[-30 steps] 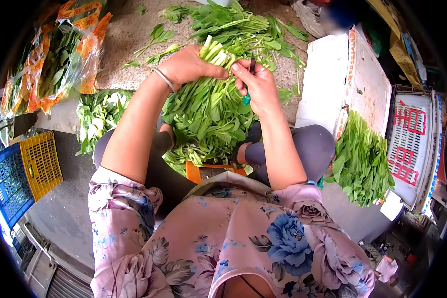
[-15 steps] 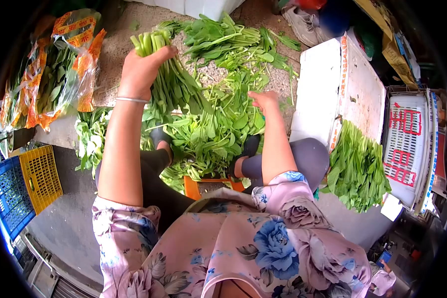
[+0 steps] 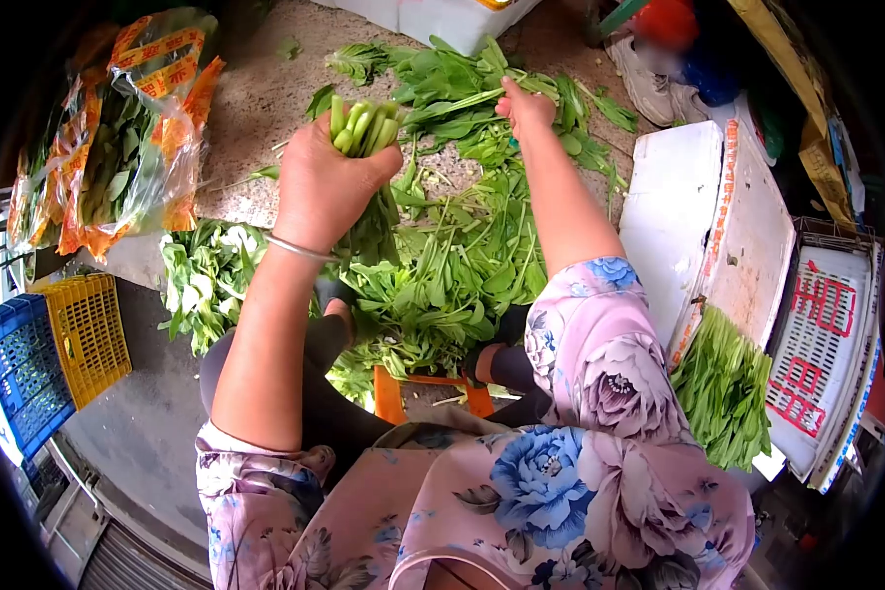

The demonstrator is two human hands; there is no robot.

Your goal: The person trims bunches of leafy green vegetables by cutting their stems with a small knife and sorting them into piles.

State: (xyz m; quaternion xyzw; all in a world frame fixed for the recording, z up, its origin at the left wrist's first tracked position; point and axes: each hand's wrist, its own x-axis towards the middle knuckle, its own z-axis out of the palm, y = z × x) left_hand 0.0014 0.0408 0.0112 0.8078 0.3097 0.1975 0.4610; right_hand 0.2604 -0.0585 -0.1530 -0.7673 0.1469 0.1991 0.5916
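My left hand (image 3: 336,182) is wrapped round a bunch of leafy greens (image 3: 364,128), its pale cut stem ends up and its leaves hanging below the fist. To the right, my right hand (image 3: 524,106) reaches to the far pile of leafy greens (image 3: 442,84), thumb and fingers closed on a few green stalks (image 3: 477,98) there. Between and below my hands spreads a heap of loose leaves and stems (image 3: 452,270). The palm side of my right hand is hidden.
Bagged greens (image 3: 118,147) lie at left, above blue (image 3: 25,364) and yellow (image 3: 84,334) crates. At right stand a white foam box (image 3: 669,216), a bunch of greens (image 3: 726,393) against it, and a white crate (image 3: 811,344). An orange stool (image 3: 388,393) shows between my legs.
My right hand has moved forward from above the loose heap to the far pile and closed on stalks. My left hand, still gripping its bunch, has shifted right and nearer my body.
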